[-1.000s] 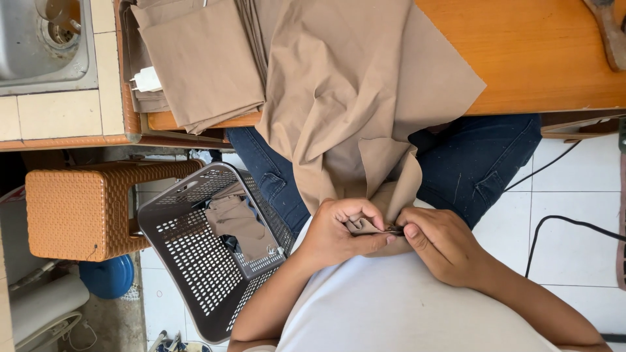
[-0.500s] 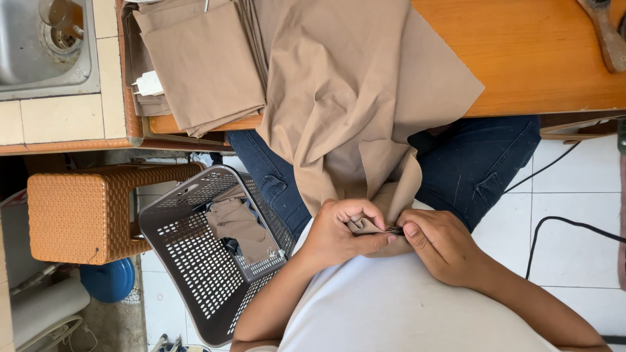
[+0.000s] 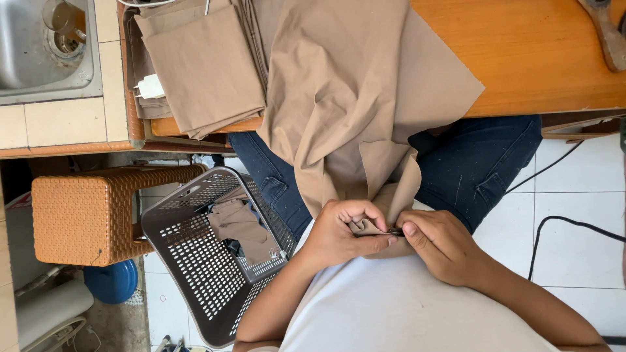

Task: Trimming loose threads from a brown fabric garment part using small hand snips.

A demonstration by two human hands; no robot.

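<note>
Tan cloth (image 3: 352, 124): lower edge pinched in grip of left hand (image 3: 342, 231) and right hand (image 3: 440, 244), fingertips meeting; remainder rises from grip onto table (image 3: 541, 58). Grey basket (image 3: 195, 274) beside left hand.

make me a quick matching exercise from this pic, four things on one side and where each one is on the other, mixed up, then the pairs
Things:
1. tan cloth
2. grey perforated basket
3. metal sink
4. woven orange stool

Places:
A. top left corner, set in a tiled counter
B. on the floor, between the stool and the person's leg
C. draped from the wooden table down to both hands
D. left side, under the counter edge

Pairs: 1-C, 2-B, 3-A, 4-D

The left hand and the right hand both pinch the lower edge of the cloth.
</note>
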